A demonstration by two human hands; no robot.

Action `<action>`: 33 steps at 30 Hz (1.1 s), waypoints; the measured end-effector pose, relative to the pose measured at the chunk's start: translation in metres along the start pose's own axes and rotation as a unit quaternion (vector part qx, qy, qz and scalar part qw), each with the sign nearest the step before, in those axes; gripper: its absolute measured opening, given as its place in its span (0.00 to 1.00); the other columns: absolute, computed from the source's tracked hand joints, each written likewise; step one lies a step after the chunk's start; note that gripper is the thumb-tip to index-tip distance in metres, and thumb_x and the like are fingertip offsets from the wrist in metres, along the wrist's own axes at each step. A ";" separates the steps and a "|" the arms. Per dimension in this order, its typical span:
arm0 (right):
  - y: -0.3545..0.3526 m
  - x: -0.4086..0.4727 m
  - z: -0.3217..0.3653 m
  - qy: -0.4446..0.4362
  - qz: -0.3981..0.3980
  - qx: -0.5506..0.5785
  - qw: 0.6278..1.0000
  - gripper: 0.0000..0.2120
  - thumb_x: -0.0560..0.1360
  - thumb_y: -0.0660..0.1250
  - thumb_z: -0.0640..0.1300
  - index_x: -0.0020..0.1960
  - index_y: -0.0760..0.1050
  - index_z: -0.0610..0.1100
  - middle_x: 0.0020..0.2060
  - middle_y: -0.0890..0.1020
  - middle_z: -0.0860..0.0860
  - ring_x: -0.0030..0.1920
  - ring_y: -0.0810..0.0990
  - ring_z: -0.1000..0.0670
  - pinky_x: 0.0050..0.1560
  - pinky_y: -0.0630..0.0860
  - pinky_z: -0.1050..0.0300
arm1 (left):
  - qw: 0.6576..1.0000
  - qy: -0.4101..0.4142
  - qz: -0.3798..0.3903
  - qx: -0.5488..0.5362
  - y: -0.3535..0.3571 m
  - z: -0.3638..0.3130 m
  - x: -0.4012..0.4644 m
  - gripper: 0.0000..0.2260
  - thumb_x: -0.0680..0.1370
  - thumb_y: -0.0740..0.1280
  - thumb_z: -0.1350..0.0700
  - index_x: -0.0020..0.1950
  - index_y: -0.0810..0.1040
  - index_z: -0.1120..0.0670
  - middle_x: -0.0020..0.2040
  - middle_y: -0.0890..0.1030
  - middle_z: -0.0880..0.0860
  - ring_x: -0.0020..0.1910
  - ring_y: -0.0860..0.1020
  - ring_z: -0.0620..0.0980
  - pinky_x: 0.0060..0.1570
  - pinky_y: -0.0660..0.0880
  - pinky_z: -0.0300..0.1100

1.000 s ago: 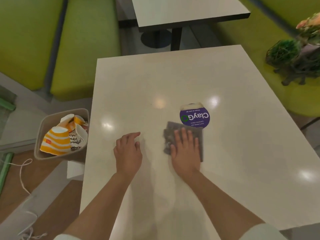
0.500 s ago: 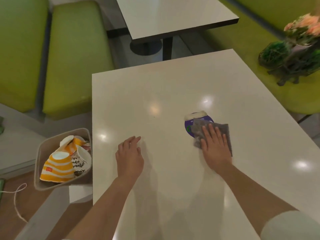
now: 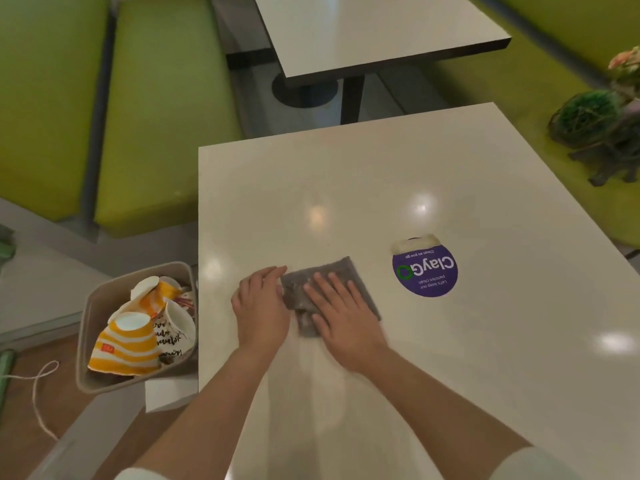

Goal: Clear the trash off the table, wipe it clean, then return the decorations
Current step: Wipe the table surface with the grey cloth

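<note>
Head view: a grey cloth (image 3: 329, 292) is pressed flat on the desk (image 3: 450, 375) by the right hand (image 3: 343, 317), whose fingers (image 3: 329, 285) are held straight and slightly spread over it. The left hand (image 3: 261, 306) is laid flat just beside, its straight fingertips touching the cloth's left edge. A purple round sticker (image 3: 425, 271) is seen right of the cloth, apart from it. Crumpled cups (image 3: 124, 344) are held in a bin (image 3: 86, 341) at the desk's left edge. Plant decorations (image 3: 602, 129) are set on the green bench (image 3: 519, 88) at right.
</note>
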State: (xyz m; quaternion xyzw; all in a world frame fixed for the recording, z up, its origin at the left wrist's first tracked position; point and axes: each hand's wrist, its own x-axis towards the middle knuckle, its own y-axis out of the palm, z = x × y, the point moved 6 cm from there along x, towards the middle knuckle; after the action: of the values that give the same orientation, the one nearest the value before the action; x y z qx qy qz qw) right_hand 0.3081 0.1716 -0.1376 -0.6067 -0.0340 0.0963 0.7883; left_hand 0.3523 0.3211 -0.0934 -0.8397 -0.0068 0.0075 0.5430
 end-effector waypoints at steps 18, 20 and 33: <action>-0.013 0.087 -0.017 0.051 -0.008 0.007 0.999 0.31 0.78 0.34 0.58 0.79 0.47 0.53 0.78 0.45 0.55 0.78 0.42 0.51 0.75 0.34 0.53 | 0.998 0.014 -0.041 -0.050 -0.014 0.019 0.055 0.13 0.81 0.61 0.57 0.63 0.76 0.46 0.53 0.79 0.45 0.53 0.72 0.49 0.52 0.61 0.40; -0.022 0.102 -0.055 0.115 -0.027 -0.012 0.993 0.33 0.76 0.31 0.59 0.79 0.46 0.53 0.79 0.45 0.53 0.78 0.42 0.50 0.75 0.34 0.52 | 0.999 0.020 -0.033 -0.037 -0.012 0.015 0.060 0.14 0.81 0.62 0.58 0.64 0.76 0.46 0.53 0.79 0.45 0.54 0.72 0.49 0.53 0.63 0.42; -0.019 0.155 -0.011 -0.003 0.041 0.031 0.999 0.31 0.77 0.30 0.58 0.79 0.42 0.53 0.79 0.42 0.54 0.78 0.38 0.51 0.75 0.31 0.53 | 0.999 -0.017 -0.028 -0.007 0.002 -0.006 0.097 0.19 0.79 0.61 0.63 0.69 0.72 0.49 0.65 0.73 0.51 0.63 0.67 0.52 0.58 0.65 0.43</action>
State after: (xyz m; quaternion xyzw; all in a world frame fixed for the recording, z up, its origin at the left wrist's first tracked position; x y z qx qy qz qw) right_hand 0.4634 0.1862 -0.1323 -0.5825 -0.0080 0.1314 0.8021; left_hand 0.4491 0.3171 -0.0932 -0.8427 -0.0400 0.0066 0.5369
